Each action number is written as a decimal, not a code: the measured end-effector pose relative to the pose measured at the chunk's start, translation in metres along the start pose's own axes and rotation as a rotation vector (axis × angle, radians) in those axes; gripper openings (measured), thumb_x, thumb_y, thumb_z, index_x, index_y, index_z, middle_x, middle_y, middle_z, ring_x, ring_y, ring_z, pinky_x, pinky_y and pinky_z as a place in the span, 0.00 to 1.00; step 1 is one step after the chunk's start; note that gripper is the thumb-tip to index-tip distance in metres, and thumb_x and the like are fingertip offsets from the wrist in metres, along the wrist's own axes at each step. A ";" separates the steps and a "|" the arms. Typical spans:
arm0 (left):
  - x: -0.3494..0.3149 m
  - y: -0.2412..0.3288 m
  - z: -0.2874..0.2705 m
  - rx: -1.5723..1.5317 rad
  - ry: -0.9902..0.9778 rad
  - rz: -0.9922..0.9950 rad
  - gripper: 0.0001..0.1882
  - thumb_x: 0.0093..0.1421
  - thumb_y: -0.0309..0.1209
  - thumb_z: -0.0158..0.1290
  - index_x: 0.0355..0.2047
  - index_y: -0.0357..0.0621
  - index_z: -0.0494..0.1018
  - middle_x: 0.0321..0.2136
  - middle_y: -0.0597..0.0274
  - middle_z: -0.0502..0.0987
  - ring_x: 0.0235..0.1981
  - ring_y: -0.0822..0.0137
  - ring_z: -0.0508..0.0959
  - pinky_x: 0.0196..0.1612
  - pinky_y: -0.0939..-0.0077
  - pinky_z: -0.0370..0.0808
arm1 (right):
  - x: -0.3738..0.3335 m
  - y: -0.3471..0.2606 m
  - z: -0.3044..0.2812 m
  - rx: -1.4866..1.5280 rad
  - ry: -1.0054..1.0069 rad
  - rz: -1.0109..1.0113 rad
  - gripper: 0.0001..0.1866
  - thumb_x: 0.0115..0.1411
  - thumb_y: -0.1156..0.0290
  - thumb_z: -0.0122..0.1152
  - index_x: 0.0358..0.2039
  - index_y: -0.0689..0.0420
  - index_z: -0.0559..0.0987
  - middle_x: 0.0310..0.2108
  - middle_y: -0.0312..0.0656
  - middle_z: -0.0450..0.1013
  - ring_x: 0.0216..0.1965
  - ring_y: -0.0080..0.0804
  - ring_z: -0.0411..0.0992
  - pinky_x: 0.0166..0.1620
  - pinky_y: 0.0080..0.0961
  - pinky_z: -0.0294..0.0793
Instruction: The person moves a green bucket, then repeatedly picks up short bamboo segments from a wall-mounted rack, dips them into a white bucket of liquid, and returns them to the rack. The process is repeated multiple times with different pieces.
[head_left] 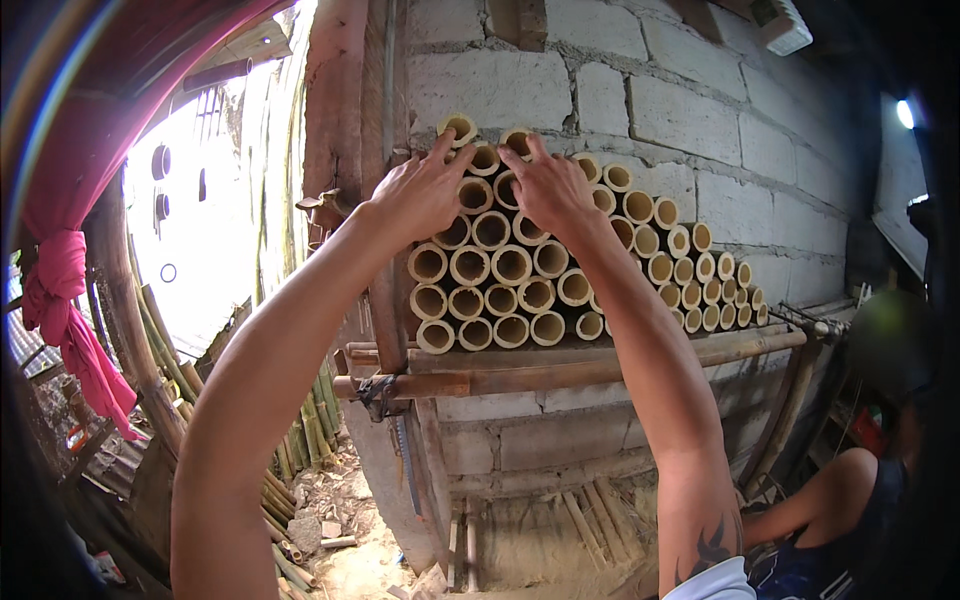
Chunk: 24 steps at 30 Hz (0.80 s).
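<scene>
A stack of cut bamboo tubes (500,268), open ends facing me, lies on a wooden shelf rail (560,375) against a block wall. My left hand (425,190) rests flat on the upper left tubes, fingers spread, fingertips at the top tube (458,127). Just to its right, my right hand (548,185) presses on the neighbouring tubes, fingertips near another top tube (516,140). Neither hand closes around a tube.
The grey block wall (700,110) stands behind the stack. A wooden post (350,120) rises at the left. A red cloth (70,310) hangs far left. Long bamboo poles (300,440) lean below left. Another person (850,500) sits at lower right.
</scene>
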<state>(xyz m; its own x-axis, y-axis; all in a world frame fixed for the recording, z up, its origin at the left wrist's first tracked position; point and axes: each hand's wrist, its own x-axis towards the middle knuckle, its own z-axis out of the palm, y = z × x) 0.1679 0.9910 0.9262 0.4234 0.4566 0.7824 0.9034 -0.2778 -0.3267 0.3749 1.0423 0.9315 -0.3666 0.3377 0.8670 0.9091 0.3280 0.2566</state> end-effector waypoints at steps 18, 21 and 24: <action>0.029 0.002 0.038 0.189 0.091 -0.103 0.35 0.58 0.23 0.52 0.66 0.40 0.55 0.67 0.48 0.59 0.55 0.47 0.78 0.62 0.42 0.66 | 0.012 0.001 0.038 -0.175 0.100 -0.110 0.25 0.65 0.70 0.53 0.62 0.35 0.74 0.46 0.42 0.73 0.33 0.39 0.81 0.41 0.44 0.77; 0.037 0.008 0.048 0.260 0.097 -0.164 0.35 0.59 0.22 0.52 0.66 0.43 0.55 0.65 0.46 0.60 0.53 0.48 0.79 0.60 0.44 0.67 | 0.016 0.002 0.043 -0.173 0.189 -0.128 0.24 0.64 0.69 0.56 0.60 0.36 0.76 0.41 0.40 0.74 0.32 0.38 0.81 0.35 0.36 0.78; 0.039 0.012 0.054 0.263 0.197 -0.152 0.36 0.59 0.19 0.52 0.66 0.46 0.54 0.65 0.44 0.60 0.52 0.46 0.80 0.58 0.46 0.70 | 0.019 0.001 0.043 -0.118 0.189 -0.075 0.23 0.63 0.71 0.58 0.58 0.38 0.77 0.41 0.41 0.75 0.34 0.41 0.82 0.34 0.36 0.80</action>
<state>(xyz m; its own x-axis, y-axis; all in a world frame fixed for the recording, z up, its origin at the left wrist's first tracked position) 0.1989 1.0506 0.9239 0.2844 0.2976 0.9113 0.9526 0.0197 -0.3037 0.3601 1.0869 0.9298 -0.4002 0.1415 0.9055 0.9018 0.2366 0.3616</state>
